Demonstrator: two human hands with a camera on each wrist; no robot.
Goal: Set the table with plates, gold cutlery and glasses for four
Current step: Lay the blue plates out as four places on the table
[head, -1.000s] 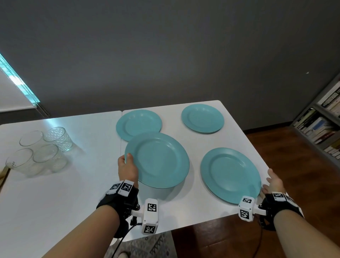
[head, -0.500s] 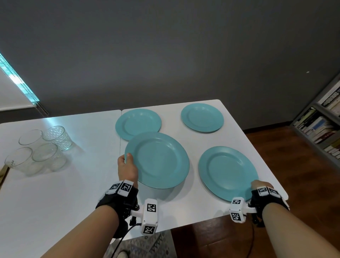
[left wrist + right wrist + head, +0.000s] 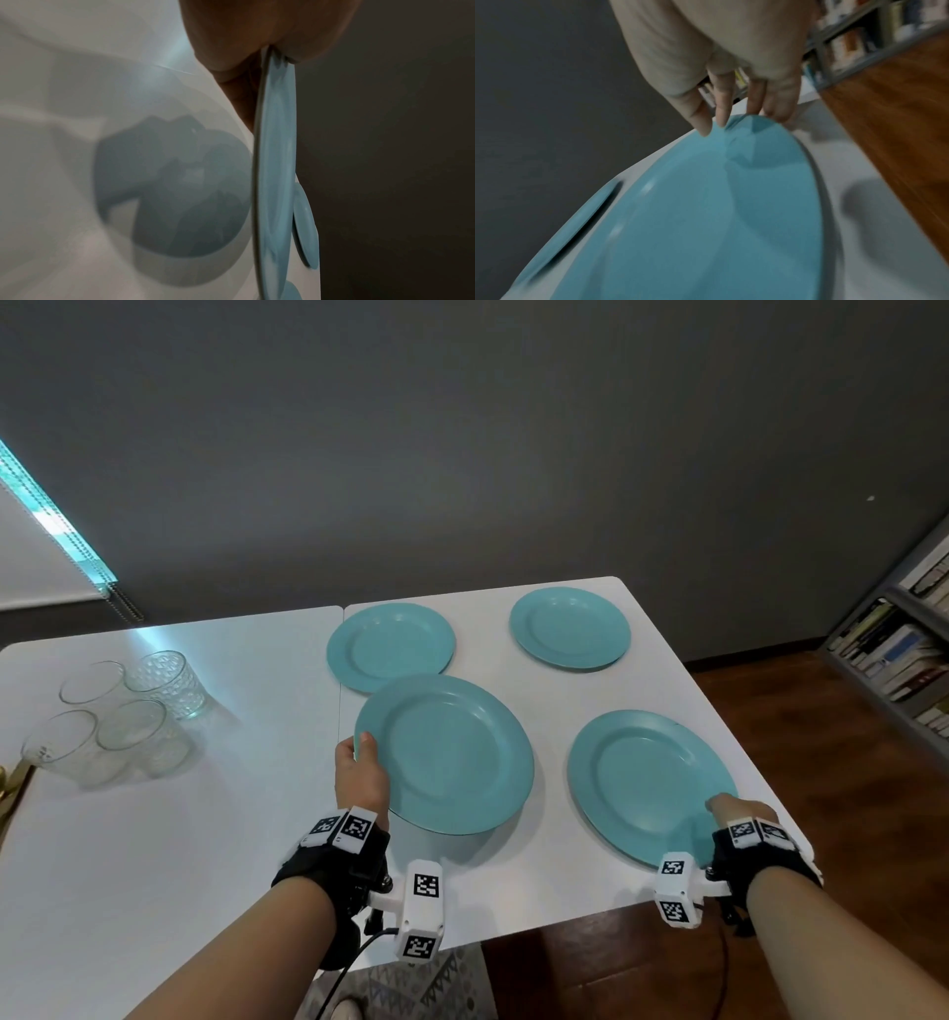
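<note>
Four teal plates are on or over the white table. My left hand grips the near-left plate by its left rim, thumb on top, and holds it a little above the table, over its own shadow. In the left wrist view the plate shows edge-on, pinched by the hand. My right hand touches the near right rim of the near-right plate, which lies flat. In the right wrist view its fingertips rest on the plate. Two more plates lie further back.
Several clear glasses stand grouped at the left of the table. Gold cutlery peeks in at the left edge. The table's right edge drops to a wooden floor, and a bookshelf stands beyond.
My right hand has moved in from beside the table's right edge onto the near-right plate's rim. The left hand still holds its plate in about the same place.
</note>
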